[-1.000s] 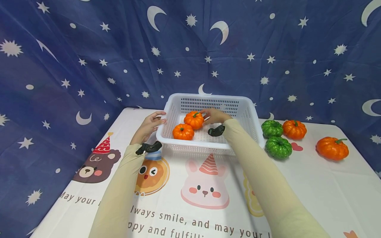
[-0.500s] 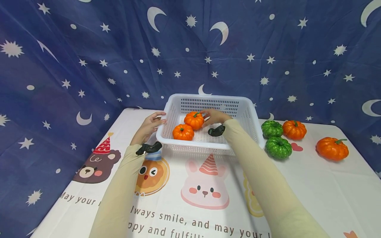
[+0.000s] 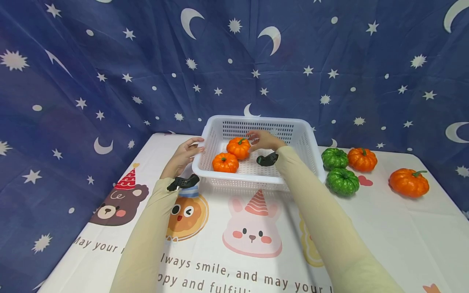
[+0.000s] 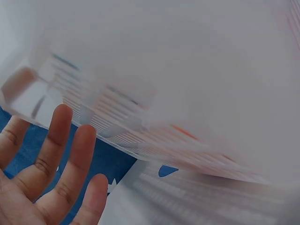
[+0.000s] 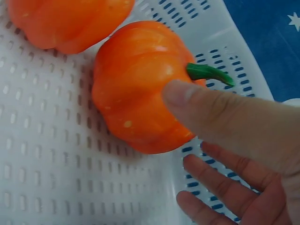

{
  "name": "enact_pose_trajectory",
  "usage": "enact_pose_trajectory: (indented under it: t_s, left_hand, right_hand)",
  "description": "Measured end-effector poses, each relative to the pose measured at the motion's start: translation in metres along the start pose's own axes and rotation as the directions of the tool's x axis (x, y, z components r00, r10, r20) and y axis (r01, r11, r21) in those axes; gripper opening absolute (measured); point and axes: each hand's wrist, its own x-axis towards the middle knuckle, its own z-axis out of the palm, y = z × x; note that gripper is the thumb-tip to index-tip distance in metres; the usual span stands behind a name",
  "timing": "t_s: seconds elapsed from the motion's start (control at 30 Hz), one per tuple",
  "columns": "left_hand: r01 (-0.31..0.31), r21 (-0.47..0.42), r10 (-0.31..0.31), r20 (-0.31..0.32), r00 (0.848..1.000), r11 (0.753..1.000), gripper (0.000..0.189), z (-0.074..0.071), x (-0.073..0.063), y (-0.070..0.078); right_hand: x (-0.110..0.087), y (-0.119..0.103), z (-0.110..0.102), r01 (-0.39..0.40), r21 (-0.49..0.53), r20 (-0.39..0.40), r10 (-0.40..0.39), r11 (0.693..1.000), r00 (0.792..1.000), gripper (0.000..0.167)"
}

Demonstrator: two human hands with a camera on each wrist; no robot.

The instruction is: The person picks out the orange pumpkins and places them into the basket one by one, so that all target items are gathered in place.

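A white slotted plastic basket (image 3: 253, 178) stands at the back of the table with two orange pumpkins inside. One pumpkin (image 3: 225, 162) sits toward the basket's front left; the other pumpkin (image 5: 145, 89), with a green stem, lies just behind it. My right hand (image 3: 264, 140) is inside the basket, right beside the rear pumpkin. Its fingers are spread and relaxed, and in the right wrist view the thumb overlaps the pumpkin. At the basket's left wall my left hand (image 3: 182, 158) rests with straight fingers (image 4: 82, 150) against the outside near the rim.
Right of the basket stand two green pumpkins (image 3: 342, 182) and an orange pumpkin (image 3: 362, 159). Another orange pumpkin (image 3: 408, 183) lies farther right. A blue curtain (image 3: 227, 57) with moons and stars hangs behind the table. The white tablecloth (image 3: 205, 260) carries printed cartoon figures and words.
My right hand has lifted slightly and its fingers have loosened beside the rear pumpkin. Both pumpkins, the basket and my left hand stay where they were.
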Motion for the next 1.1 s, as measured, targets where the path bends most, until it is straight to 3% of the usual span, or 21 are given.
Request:
enact_pose_trajectory:
  t_s: [0.27, 0.43, 0.73, 1.1]
  left_hand:
    - [-0.008, 0.023, 0.009, -0.015, 1.000, 1.000, 0.039, -0.005, 0.005, -0.007]
    - [-0.006, 0.027, 0.006, -0.016, 1.000, 1.000, 0.039, -0.006, 0.005, -0.006]
    - [0.004, 0.018, -0.004, -0.003, 1.000, 1.000, 0.037, -0.001, -0.003, 0.006]
    - [0.015, 0.035, -0.016, 0.012, 1.000, 0.999, 0.038, 0.004, -0.009, 0.012]
  right_hand:
    - [-0.001, -0.006, -0.004, 0.028, 0.092, -0.070, -0.022, 0.995, 0.997, 0.071]
    - [-0.003, -0.014, -0.006, 0.099, 0.119, -0.093, -0.088, 0.988, 0.992, 0.071]
    - [-0.004, -0.021, -0.010, 0.152, 0.145, -0.166, -0.127, 0.978, 0.978, 0.070]
    - [-0.016, -0.039, -0.018, 0.190, 0.179, -0.174, -0.159, 0.965, 0.972, 0.069]
